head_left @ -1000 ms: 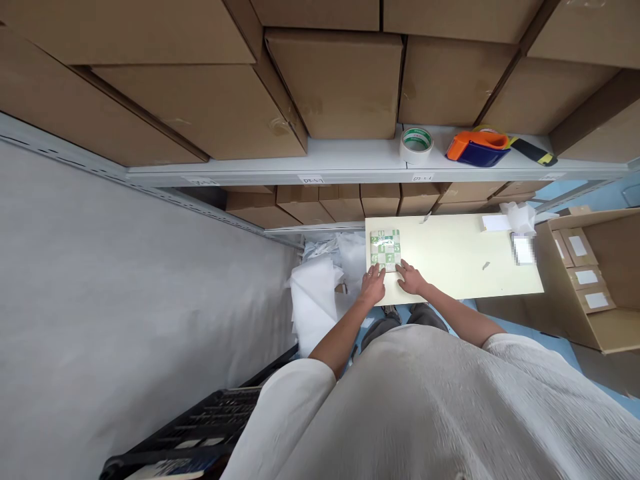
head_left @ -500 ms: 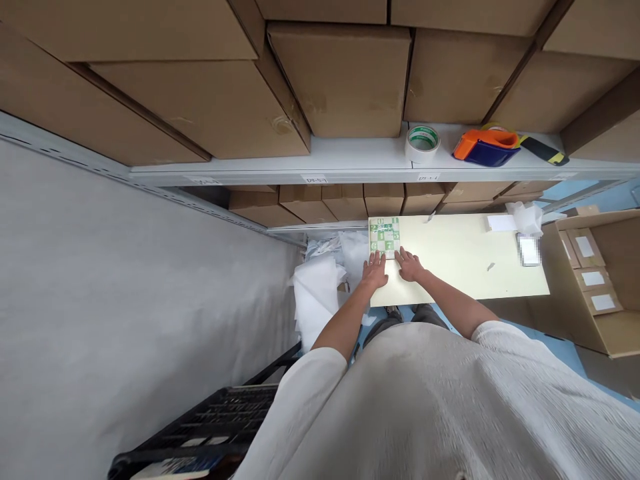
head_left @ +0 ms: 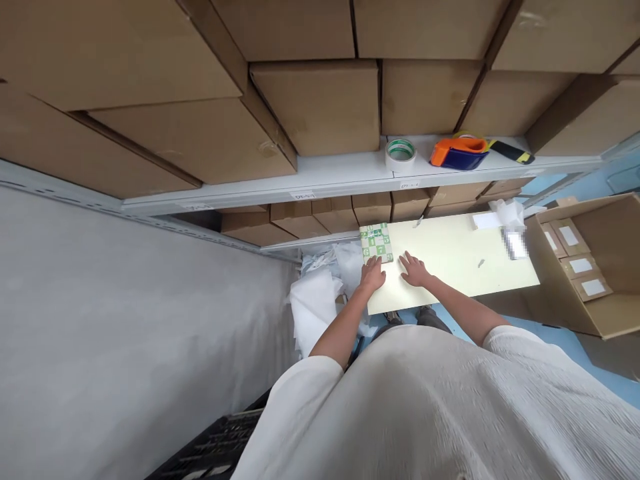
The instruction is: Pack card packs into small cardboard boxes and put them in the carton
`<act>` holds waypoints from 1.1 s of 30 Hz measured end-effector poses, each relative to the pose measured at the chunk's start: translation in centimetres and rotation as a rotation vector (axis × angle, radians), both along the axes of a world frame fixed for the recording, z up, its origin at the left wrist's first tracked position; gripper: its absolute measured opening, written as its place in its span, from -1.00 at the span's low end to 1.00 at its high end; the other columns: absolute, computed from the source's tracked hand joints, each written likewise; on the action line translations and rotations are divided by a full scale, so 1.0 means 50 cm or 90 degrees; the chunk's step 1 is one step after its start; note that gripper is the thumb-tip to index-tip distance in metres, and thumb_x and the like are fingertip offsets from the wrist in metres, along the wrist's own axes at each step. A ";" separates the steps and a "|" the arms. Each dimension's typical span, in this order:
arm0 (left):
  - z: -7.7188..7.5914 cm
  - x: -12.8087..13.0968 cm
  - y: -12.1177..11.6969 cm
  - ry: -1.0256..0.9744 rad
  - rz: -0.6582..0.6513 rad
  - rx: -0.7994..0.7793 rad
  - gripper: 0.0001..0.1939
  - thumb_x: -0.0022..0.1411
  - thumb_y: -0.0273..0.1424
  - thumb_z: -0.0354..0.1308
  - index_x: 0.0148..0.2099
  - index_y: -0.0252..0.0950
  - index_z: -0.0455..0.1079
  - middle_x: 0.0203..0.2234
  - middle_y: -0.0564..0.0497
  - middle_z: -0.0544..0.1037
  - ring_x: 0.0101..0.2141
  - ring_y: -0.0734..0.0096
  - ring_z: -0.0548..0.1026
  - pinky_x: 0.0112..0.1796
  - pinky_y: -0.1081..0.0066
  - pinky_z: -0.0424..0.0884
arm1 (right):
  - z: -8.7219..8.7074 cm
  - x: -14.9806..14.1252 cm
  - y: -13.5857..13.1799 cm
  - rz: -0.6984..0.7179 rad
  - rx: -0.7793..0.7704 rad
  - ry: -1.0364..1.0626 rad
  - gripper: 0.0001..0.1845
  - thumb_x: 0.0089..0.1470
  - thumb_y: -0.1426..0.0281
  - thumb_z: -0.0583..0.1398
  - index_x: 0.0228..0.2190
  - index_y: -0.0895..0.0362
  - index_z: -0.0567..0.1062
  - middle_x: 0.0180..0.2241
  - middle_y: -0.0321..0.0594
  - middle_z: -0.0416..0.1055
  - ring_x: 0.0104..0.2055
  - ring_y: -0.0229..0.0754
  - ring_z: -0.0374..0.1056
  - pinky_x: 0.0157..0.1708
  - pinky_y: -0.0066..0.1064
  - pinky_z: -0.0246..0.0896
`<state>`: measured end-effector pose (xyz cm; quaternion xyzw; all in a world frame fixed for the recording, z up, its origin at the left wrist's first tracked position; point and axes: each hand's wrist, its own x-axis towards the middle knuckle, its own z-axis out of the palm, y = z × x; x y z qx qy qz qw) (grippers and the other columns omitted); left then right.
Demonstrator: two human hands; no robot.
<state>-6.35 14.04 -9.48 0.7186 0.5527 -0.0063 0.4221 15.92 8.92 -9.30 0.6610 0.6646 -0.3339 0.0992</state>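
Observation:
A square green-and-white box [head_left: 377, 241] with a checked number pattern lies at the left end of the pale yellow tabletop [head_left: 450, 260]. At its near edge, my left hand [head_left: 373, 273] rests with stretched fingers touching the box, not wrapped round it. My right hand [head_left: 415, 269] lies on the tabletop to the right of the box, apart from it, with its fingers spread and nothing in them.
Cardboard boxes [head_left: 320, 110] fill the shelves ahead. A tape roll [head_left: 401, 155], an orange-and-blue tape dispenser [head_left: 459, 153] and a cutter knife [head_left: 511, 152] lie on the shelf. White packing sheets [head_left: 315, 300] hang left; an open carton [head_left: 613, 320] stands right.
My right hand has come away from the box and moved right across the tabletop. My left hand stays at the box's near edge. The camera view has shifted and tilted.

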 end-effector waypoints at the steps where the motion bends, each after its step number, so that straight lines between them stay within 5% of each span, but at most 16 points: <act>1: 0.010 0.011 -0.004 -0.015 -0.003 0.005 -0.24 0.38 -0.24 0.21 0.55 -0.26 0.18 0.58 -0.33 0.10 0.58 -0.13 0.01 0.51 -0.13 -0.08 | 0.013 0.019 -0.013 -0.016 0.015 -0.001 -0.10 0.36 0.15 0.11 0.59 0.10 0.00 0.65 0.05 -0.35 0.61 0.35 -0.14 0.49 0.18 -0.11; 12: 0.108 0.177 -0.047 -0.156 -0.052 0.073 -0.35 0.43 -0.31 0.12 0.51 -0.27 0.27 0.52 -0.27 0.26 0.55 0.02 0.14 0.51 0.00 0.07 | 0.111 0.285 -0.116 -0.212 0.142 -0.025 -0.29 0.41 0.22 0.08 0.49 0.12 0.25 0.57 0.16 0.01 0.51 0.34 0.11 0.37 0.16 0.16; 22: 0.130 0.422 -0.075 -0.178 -0.036 0.086 -0.44 0.45 -0.34 0.13 0.45 -0.23 0.35 0.47 -0.22 0.34 0.49 0.06 0.25 0.49 0.01 0.12 | 0.138 0.515 -0.137 -0.224 0.156 0.022 -0.35 0.40 0.28 0.11 0.44 0.14 0.34 0.52 0.13 0.14 0.51 0.22 0.14 0.39 0.05 0.15; 27: 0.134 0.537 -0.095 -0.193 0.027 0.103 -0.47 0.47 -0.34 0.13 0.42 -0.20 0.38 0.45 -0.19 0.38 0.48 0.08 0.27 0.48 0.01 0.14 | 0.230 0.619 -0.059 -0.138 0.298 0.105 -0.42 0.40 0.31 0.06 0.37 0.14 0.41 0.46 0.08 0.25 0.48 0.17 0.16 0.42 0.03 0.11; 33: 0.121 0.615 -0.142 -0.218 0.122 0.144 -0.52 0.46 -0.36 0.14 0.37 -0.21 0.42 0.40 -0.20 0.43 0.45 0.07 0.32 0.47 0.02 0.19 | 0.444 0.693 0.195 -0.036 0.542 0.103 -0.41 0.42 0.30 0.04 0.37 0.20 0.34 0.40 0.17 0.27 0.39 0.37 0.13 0.37 0.20 0.07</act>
